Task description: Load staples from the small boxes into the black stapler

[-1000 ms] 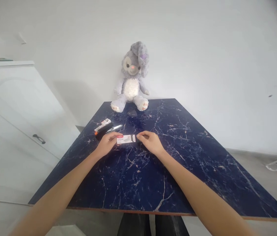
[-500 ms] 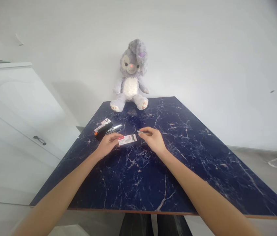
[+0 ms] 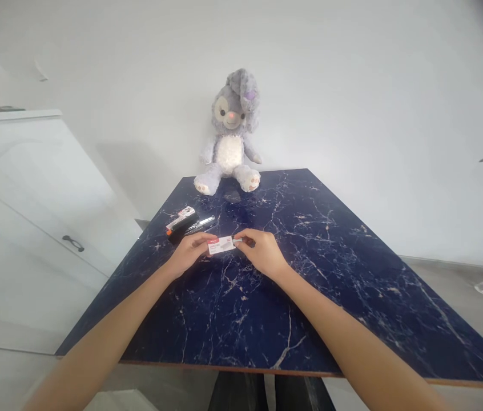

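A small white-and-red staple box (image 3: 221, 245) is held above the table, with a grey strip pictured on its front. My left hand (image 3: 190, 251) is closed on the left end of this box, thumb in front and fingers behind. At the box's right end, my right hand (image 3: 261, 249) pinches a small grey staple strip (image 3: 237, 242). Most of that strip is hidden by my fingers and the box's open end, so how far it sits inside I cannot tell.
Beyond my left hand lie a black object with an orange tip (image 3: 178, 228), a white-and-red packet (image 3: 186, 212) and a clear-and-silver pen-like item (image 3: 201, 225). A plush rabbit (image 3: 229, 151) sits at the back of the dark blue marbled table (image 3: 241, 319). White cabinets (image 3: 31, 228) stand left.
My right hand has moved left to the box, bringing the staple strip from a small gap away to its open end. My left hand keeps its hold on the box.
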Motion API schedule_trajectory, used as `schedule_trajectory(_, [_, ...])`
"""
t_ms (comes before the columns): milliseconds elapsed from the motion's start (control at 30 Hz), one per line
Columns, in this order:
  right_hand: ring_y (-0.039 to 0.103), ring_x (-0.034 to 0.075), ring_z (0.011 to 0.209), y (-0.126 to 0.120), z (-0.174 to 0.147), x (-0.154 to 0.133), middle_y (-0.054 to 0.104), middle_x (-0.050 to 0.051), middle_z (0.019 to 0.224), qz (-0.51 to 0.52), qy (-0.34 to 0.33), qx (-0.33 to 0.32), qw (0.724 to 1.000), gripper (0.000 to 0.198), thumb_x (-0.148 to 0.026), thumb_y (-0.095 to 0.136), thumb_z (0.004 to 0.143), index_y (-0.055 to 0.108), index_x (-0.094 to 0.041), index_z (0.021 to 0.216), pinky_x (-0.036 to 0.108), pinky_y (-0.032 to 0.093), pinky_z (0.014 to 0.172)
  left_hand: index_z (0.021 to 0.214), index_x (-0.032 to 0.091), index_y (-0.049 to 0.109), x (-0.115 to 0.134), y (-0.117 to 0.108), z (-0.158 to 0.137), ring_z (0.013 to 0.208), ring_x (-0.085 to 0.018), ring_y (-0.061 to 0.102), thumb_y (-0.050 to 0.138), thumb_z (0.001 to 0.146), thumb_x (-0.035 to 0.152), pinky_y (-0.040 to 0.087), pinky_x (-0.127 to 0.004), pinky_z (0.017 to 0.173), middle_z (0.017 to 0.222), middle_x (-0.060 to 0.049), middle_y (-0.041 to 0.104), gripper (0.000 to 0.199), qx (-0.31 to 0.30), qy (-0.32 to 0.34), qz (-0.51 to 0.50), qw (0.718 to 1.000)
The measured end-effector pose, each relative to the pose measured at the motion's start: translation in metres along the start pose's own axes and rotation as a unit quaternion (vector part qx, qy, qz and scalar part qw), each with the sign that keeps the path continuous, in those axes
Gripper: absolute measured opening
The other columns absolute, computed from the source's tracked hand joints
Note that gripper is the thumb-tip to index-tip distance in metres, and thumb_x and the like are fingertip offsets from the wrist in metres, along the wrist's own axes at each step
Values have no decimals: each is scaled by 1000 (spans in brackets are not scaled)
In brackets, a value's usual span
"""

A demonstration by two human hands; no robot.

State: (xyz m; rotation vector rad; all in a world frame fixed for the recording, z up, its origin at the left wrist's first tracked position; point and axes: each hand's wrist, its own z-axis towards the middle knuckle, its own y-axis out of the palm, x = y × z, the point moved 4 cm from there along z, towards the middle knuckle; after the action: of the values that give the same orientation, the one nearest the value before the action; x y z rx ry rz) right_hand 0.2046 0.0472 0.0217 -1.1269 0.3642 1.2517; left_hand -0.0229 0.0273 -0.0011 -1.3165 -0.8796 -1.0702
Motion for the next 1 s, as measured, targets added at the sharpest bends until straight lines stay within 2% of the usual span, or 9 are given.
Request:
schedule_trajectory(100, [63,15,71,0,0,0,71,0,83,27,21,20,999,16,-28,62,84,72,-25,95,27,51,74,110,19,71,-6,0,0,71,-18,67,68,83,43,58,-35,71,91,-7,74,36,-3,-15,-23,1000])
schedule_trajectory(233, [63,14,71,-1,0,10,71,3,98,80,87,37,992,22,-36,68,79,70,-22,97,27,50,68,113,17,71,-7,0,-2,76,-19,67,72,82,43,60,-35,70,97,-9,73,41,-3,-37,-83,996])
schedule_trajectory(367, [61,13,65,5,1,24,72,1,90,150,140,3,979,26,-40,73,75,70,-21,93,26,48,62,120,21,70,-2,5,-6,97,-22,68,74,82,38,61,-37,82,118,-9,70,42,-53,-48,-125,990])
schedule_trajectory(467, [62,14,65,9,3,31,72,2,84,201,162,-5,966,30,-42,71,78,73,-20,97,27,49,63,121,21,70,-1,9,-6,105,-25,66,74,83,38,59,-40,90,124,-9,68,41,-65,-48,-123,989])
schedule_trajectory(567, [65,16,71,9,3,29,73,4,90,204,145,9,968,29,-42,63,85,73,-21,102,29,52,68,120,21,70,-2,8,-5,105,-26,67,74,83,39,58,-43,93,125,-9,67,42,-53,-41,-120,990])
schedule_trajectory(667, [65,16,79,2,3,17,71,5,100,104,72,42,991,22,-36,60,89,74,-22,99,30,52,76,124,20,69,-3,5,-4,99,-24,68,73,84,39,58,-43,91,120,-10,70,44,-69,-42,-104,991])
schedule_trajectory(733, [65,16,81,-1,2,12,71,5,101,54,38,51,997,19,-33,60,89,74,-23,96,31,51,80,125,20,68,-3,5,-5,93,-22,70,72,85,40,59,-43,90,113,-10,72,45,-89,-44,-90,991])
schedule_trajectory(900, [64,14,72,2,4,26,72,2,90,133,125,34,983,21,-35,68,82,67,-20,95,28,51,72,123,19,69,-4,5,-5,90,-22,70,72,85,40,59,-42,89,112,-10,72,44,-79,-36,-92,992])
schedule_trajectory(1000, [64,15,73,4,4,27,72,1,87,135,122,25,983,19,-38,67,82,68,-20,87,27,50,71,123,20,69,-7,8,-5,96,-24,69,72,84,40,59,-41,88,115,-10,72,43,-69,-33,-101,992])
